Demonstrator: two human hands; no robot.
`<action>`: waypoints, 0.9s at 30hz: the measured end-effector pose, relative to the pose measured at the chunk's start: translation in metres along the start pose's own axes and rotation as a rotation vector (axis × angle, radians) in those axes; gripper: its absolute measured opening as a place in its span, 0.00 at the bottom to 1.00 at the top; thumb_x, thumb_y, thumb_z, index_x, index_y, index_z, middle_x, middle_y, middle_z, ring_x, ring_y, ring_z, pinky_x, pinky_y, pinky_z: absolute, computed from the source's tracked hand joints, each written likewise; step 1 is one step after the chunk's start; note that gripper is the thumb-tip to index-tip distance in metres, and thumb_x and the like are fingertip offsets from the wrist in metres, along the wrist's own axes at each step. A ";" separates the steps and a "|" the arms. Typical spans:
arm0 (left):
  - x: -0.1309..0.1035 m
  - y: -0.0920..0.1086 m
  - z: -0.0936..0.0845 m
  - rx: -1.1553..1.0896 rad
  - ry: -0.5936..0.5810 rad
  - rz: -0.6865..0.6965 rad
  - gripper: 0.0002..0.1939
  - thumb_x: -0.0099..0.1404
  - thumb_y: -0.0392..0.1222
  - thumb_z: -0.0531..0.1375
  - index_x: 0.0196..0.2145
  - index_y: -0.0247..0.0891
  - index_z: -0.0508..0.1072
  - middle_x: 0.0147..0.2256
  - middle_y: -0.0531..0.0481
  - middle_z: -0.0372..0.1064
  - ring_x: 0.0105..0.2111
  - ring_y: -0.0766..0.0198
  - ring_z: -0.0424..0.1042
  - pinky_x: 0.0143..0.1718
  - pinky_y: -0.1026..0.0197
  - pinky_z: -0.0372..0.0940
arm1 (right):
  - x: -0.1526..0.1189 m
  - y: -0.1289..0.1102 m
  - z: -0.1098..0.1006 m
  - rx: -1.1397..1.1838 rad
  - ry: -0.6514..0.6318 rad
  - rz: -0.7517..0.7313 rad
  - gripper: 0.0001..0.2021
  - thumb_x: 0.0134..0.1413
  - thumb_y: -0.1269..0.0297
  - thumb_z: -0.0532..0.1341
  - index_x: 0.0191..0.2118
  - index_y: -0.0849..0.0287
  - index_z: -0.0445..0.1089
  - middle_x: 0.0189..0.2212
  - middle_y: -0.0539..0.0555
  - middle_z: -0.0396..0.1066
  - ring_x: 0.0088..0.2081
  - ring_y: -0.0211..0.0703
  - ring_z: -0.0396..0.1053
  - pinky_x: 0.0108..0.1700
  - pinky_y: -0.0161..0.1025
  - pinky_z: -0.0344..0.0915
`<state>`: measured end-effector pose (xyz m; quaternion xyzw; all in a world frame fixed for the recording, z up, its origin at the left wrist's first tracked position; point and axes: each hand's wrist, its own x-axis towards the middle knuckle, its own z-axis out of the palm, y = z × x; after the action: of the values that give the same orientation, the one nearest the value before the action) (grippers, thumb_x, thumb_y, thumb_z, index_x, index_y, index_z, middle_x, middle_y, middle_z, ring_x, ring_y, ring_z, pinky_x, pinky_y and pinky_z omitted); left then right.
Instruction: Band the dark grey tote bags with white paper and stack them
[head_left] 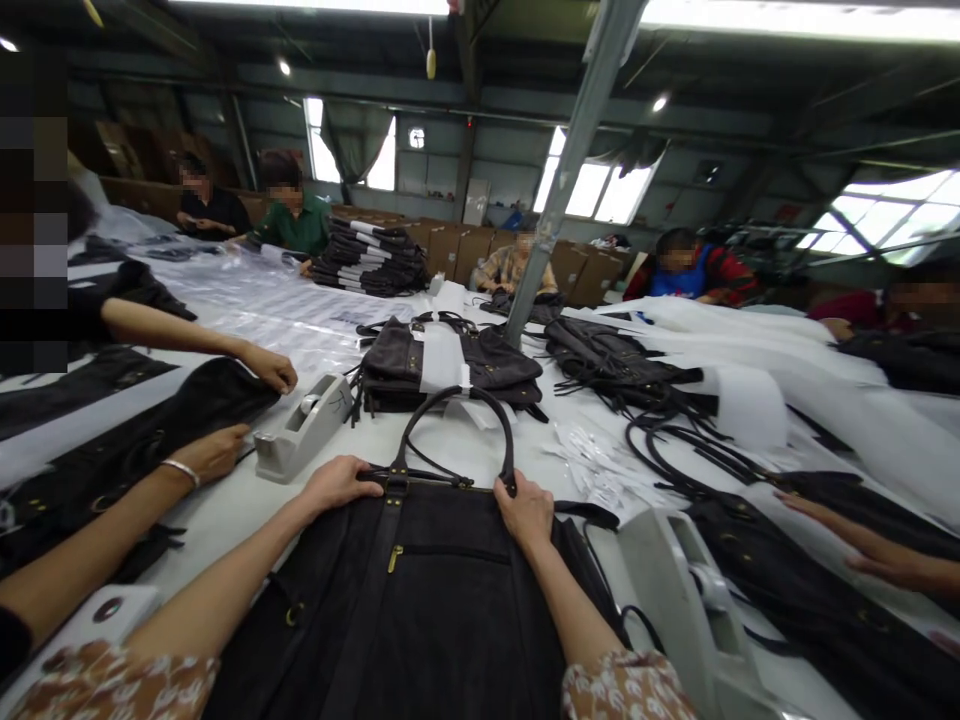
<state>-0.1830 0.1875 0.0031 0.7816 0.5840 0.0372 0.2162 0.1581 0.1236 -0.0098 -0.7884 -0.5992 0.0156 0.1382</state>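
The bag [450, 630] is black, the sleeves [622, 688] white-patterned brown.

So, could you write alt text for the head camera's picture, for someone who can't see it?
A person's left hand and right hand hold the top edge of a dark bag, its looped handle standing up between them. Two grey tape dispensers flank it on a white table; beyond sit more dark bags, with co-workers around.
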 end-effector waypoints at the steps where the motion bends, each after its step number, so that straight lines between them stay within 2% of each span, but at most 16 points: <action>1: 0.000 0.000 0.001 0.019 0.012 -0.005 0.24 0.54 0.65 0.56 0.32 0.42 0.76 0.30 0.48 0.75 0.33 0.56 0.73 0.28 0.64 0.55 | 0.001 0.000 0.000 0.021 -0.010 0.005 0.21 0.60 0.50 0.49 0.45 0.60 0.69 0.33 0.60 0.73 0.40 0.51 0.69 0.45 0.44 0.55; 4: -0.001 0.003 0.006 0.080 0.054 -0.011 0.25 0.54 0.66 0.55 0.31 0.42 0.76 0.32 0.46 0.75 0.35 0.54 0.73 0.29 0.63 0.56 | 0.004 0.001 -0.006 0.112 -0.057 0.010 0.23 0.60 0.49 0.48 0.49 0.60 0.67 0.34 0.60 0.74 0.41 0.51 0.70 0.44 0.43 0.58; 6: -0.004 0.005 0.007 0.117 0.083 -0.011 0.25 0.54 0.66 0.56 0.31 0.41 0.76 0.33 0.45 0.75 0.36 0.53 0.73 0.30 0.62 0.58 | 0.007 0.005 -0.015 0.186 -0.079 0.013 0.23 0.62 0.51 0.45 0.53 0.59 0.65 0.40 0.59 0.74 0.44 0.48 0.70 0.45 0.41 0.60; 8: -0.008 0.008 0.006 0.148 0.110 -0.013 0.24 0.55 0.65 0.56 0.31 0.41 0.76 0.33 0.44 0.75 0.36 0.52 0.73 0.31 0.61 0.60 | 0.008 0.014 -0.030 0.251 -0.086 0.028 0.24 0.64 0.54 0.42 0.56 0.63 0.62 0.48 0.62 0.71 0.49 0.45 0.68 0.48 0.38 0.60; 10: -0.014 0.011 0.003 0.171 0.139 -0.010 0.24 0.57 0.63 0.55 0.36 0.40 0.75 0.35 0.42 0.74 0.38 0.51 0.72 0.34 0.59 0.61 | 0.002 0.027 -0.050 0.298 -0.101 0.050 0.25 0.64 0.57 0.43 0.57 0.68 0.60 0.51 0.65 0.68 0.51 0.45 0.66 0.50 0.38 0.60; 13: -0.028 0.016 -0.007 0.195 0.180 0.010 0.29 0.59 0.58 0.56 0.52 0.39 0.67 0.47 0.38 0.70 0.47 0.48 0.68 0.45 0.55 0.61 | -0.027 0.053 -0.086 0.346 -0.154 0.073 0.24 0.61 0.57 0.49 0.57 0.69 0.61 0.47 0.65 0.70 0.49 0.47 0.68 0.51 0.41 0.61; 16: -0.056 0.023 -0.019 0.157 0.236 0.066 0.35 0.59 0.58 0.55 0.60 0.38 0.57 0.56 0.38 0.61 0.53 0.47 0.63 0.53 0.50 0.57 | -0.083 0.078 -0.123 0.423 -0.168 0.047 0.23 0.59 0.55 0.51 0.56 0.62 0.63 0.47 0.59 0.71 0.47 0.46 0.69 0.50 0.42 0.63; 18: -0.089 0.029 -0.029 -0.021 0.280 0.126 0.35 0.59 0.60 0.55 0.58 0.36 0.60 0.54 0.39 0.64 0.51 0.49 0.65 0.53 0.50 0.59 | -0.134 0.088 -0.143 0.510 -0.087 -0.021 0.23 0.57 0.52 0.54 0.54 0.60 0.65 0.47 0.59 0.71 0.47 0.47 0.69 0.49 0.43 0.66; 20: -0.136 0.037 -0.037 -0.288 0.242 0.128 0.32 0.59 0.61 0.55 0.54 0.37 0.64 0.49 0.42 0.69 0.46 0.52 0.69 0.49 0.53 0.63 | -0.192 0.090 -0.154 0.492 -0.038 -0.137 0.25 0.55 0.50 0.56 0.55 0.58 0.65 0.50 0.59 0.69 0.49 0.49 0.68 0.50 0.45 0.66; 22: -0.192 0.045 -0.041 -0.564 0.114 0.086 0.29 0.60 0.60 0.56 0.51 0.38 0.67 0.45 0.44 0.71 0.41 0.56 0.72 0.43 0.56 0.66 | -0.249 0.084 -0.152 0.389 -0.043 -0.321 0.26 0.54 0.52 0.58 0.58 0.55 0.62 0.54 0.59 0.66 0.54 0.50 0.64 0.55 0.48 0.62; 24: -0.247 0.050 -0.039 -0.777 -0.060 0.044 0.25 0.62 0.58 0.55 0.49 0.37 0.68 0.40 0.44 0.74 0.35 0.59 0.72 0.35 0.59 0.67 | -0.294 0.074 -0.141 0.236 -0.119 -0.541 0.32 0.49 0.54 0.62 0.61 0.52 0.58 0.57 0.59 0.62 0.57 0.54 0.60 0.59 0.56 0.55; 25: -0.270 0.051 -0.037 -0.841 -0.136 0.039 0.23 0.63 0.57 0.54 0.45 0.37 0.70 0.36 0.45 0.74 0.32 0.61 0.72 0.33 0.61 0.67 | -0.310 0.068 -0.133 0.174 -0.161 -0.618 0.34 0.48 0.56 0.64 0.62 0.49 0.56 0.59 0.58 0.60 0.59 0.57 0.58 0.60 0.61 0.52; 27: -0.309 0.050 -0.034 -0.898 -0.302 0.063 0.20 0.63 0.56 0.55 0.37 0.36 0.74 0.30 0.46 0.75 0.29 0.63 0.71 0.32 0.63 0.65 | -0.327 0.055 -0.121 0.110 -0.252 -0.669 0.37 0.46 0.56 0.65 0.63 0.47 0.54 0.61 0.58 0.57 0.60 0.61 0.56 0.60 0.67 0.46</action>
<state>-0.2461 -0.1011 0.1128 0.6249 0.4482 0.1783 0.6138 0.1414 -0.2240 0.0476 -0.5319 -0.8347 0.0989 0.1031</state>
